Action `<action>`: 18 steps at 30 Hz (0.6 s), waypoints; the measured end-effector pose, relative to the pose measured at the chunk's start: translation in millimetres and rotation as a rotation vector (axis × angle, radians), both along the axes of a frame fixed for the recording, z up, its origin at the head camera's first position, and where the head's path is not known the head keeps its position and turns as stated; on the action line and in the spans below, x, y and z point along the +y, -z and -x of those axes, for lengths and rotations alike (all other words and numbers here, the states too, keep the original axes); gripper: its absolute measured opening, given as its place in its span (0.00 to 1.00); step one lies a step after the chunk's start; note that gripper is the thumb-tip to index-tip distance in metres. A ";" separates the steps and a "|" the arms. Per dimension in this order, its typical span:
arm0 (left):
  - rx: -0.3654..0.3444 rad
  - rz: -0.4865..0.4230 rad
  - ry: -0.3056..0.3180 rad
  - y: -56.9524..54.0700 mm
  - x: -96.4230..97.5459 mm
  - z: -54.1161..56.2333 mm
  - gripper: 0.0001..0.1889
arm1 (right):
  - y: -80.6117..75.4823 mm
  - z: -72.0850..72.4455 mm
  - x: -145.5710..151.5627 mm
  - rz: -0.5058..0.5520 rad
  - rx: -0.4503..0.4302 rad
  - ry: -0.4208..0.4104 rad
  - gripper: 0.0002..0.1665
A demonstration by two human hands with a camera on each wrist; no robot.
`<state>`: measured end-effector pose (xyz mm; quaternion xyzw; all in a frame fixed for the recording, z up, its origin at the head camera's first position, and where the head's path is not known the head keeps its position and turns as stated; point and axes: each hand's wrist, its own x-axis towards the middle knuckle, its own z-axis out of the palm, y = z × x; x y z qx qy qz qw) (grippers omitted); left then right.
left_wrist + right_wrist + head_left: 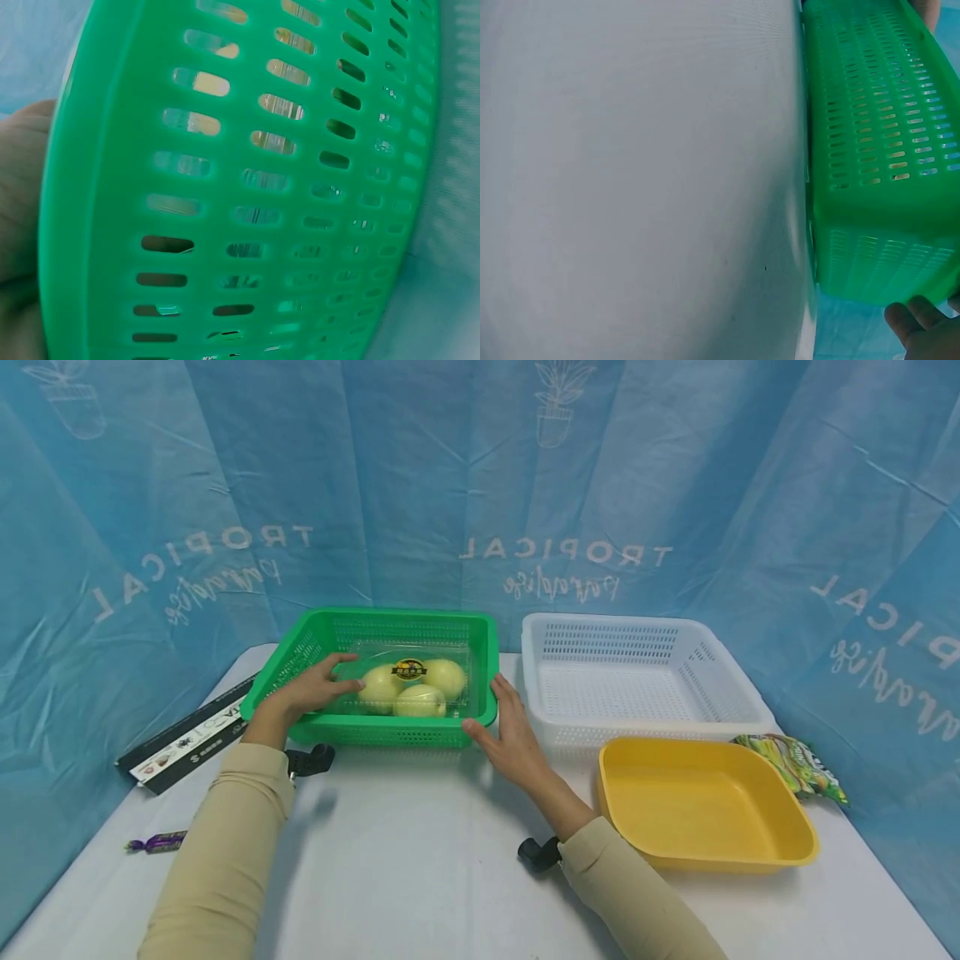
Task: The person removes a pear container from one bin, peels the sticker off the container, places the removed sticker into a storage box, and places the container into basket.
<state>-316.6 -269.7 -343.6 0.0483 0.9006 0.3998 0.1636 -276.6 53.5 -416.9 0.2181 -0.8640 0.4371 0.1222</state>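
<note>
A green perforated basket point(405, 731) stands on the table. In it lies a clear plastic box point(457, 702) of pale yellow-green round fruits point(445, 677) with a black-and-gold label point(408, 670). My left hand point(315, 685) reaches over the basket's front left rim, its fingers extended at the left side of the box; whether they touch it is unclear. My right hand point(516, 743) is at the basket's front right corner, thumb by the front rim and fingers extended along the right side. In the right wrist view, its fingertips point(904, 322) are by the end wall.
A white perforated basket point(648, 727) stands to the right, with a yellow tub point(705, 856) in front of it. A green snack bag point(795, 764) lies behind the tub. At left are a long black-and-white box point(191, 739) and a purple-wrapped candy point(161, 842). Blue curtains surround the table.
</note>
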 end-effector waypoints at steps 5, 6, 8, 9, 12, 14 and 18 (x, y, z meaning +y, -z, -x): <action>-0.009 -0.003 0.010 -0.6 0.6 -0.3 0.38 | 1.0 0.5 -0.1 -0.001 0.011 0.005 0.51; -0.008 -0.004 0.013 -0.7 0.7 -0.6 0.38 | 1.1 0.4 -0.1 -0.001 0.012 0.006 0.51; -0.003 -0.007 0.017 -1.0 0.9 -1.1 0.38 | 1.0 0.4 -0.1 0.000 0.014 0.006 0.51; 0.000 -0.009 0.019 -1.1 1.1 -1.3 0.38 | 1.0 0.3 -0.1 0.000 0.015 0.006 0.51; 0.008 -0.013 0.018 -0.8 1.4 -1.2 0.38 | 0.2 -0.5 -0.2 -0.001 0.011 0.008 0.50; 0.013 -0.018 0.018 0.4 1.1 -0.4 0.38 | -0.5 -1.2 -0.4 -0.002 0.005 0.009 0.50; 0.020 -0.022 0.011 2.7 0.5 0.2 0.37 | -0.6 -1.6 -0.6 -0.005 -0.003 0.009 0.50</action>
